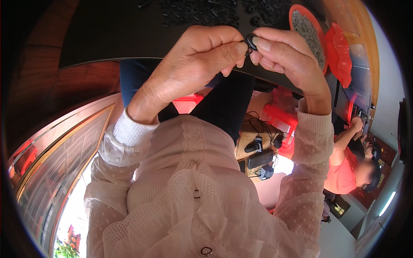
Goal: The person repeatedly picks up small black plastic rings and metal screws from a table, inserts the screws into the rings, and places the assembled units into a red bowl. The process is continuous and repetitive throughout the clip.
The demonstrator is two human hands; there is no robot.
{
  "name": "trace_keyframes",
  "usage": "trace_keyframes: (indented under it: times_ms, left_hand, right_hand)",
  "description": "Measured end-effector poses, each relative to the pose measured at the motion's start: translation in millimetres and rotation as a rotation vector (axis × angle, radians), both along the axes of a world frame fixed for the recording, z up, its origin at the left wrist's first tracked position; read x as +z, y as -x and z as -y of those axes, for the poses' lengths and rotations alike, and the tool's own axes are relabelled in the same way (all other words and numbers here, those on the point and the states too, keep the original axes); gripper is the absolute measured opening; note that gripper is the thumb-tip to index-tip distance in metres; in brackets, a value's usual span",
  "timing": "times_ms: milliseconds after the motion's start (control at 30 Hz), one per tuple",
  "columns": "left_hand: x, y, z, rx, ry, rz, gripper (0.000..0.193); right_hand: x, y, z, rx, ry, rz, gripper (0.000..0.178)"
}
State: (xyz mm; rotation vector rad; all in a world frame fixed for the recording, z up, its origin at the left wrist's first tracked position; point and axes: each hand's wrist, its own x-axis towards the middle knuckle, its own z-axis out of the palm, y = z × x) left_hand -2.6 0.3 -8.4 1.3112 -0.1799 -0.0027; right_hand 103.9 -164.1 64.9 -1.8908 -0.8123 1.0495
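Left hand: the left hand (202, 60) is closing thumb against curled forefinger, pinching at the left side of the black ring; the hidden part of that grip I am not managing to tell.
Right hand: the right hand (288, 51) is nipping the ring's right side between thumb and forefinger, the other fingers folding in below.
Black ring: the 1 black ring (248, 41) is sitting between the 2 sets of fingertips, above the near edge of the black table (112, 38).
Black pieces: many loose black pieces (198, 12) are lying in 2 groups along the table's far side, beyond the hands.
Red plate: a red plate (306, 7) is holding a heap of small grey bits (309, 36), just right of the right hand; a wavy-edged red dish (339, 56) is standing beside it.
Done so far: the ring is being gripped from both sides; whether anything is being joined to it, the fingers are hiding.
Left over: the ring is not yet lying on the table, and plenty of grey bits are remaining; which black pieces are counting as finished, I am not managing to tell.
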Motion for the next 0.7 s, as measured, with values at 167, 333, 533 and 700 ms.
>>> trace_keyframes:
  times_ms: [167,333,533,700]
  left_hand:
    - [0.4,1.1,1.7,0.039,0.019,0.002,0.025]
    - [2.3,2.3,0.3,0.043,0.026,-0.016,0.023]
    - [2.1,3.6,1.1,0.053,0.059,-0.020,0.024]
    - [1.7,3.1,1.6,0.055,0.017,-0.024,0.024]
  right_hand:
    - [4.2,1.6,-3.2,0.004,-0.005,0.051,0.036]
    - [3.7,3.8,-4.3,-0.031,-0.028,0.049,0.035]
    - [9.3,3.2,-5.6,0.008,0.028,0.077,0.033]
    - [8.6,4.3,-4.5,0.037,0.041,0.216,0.032]
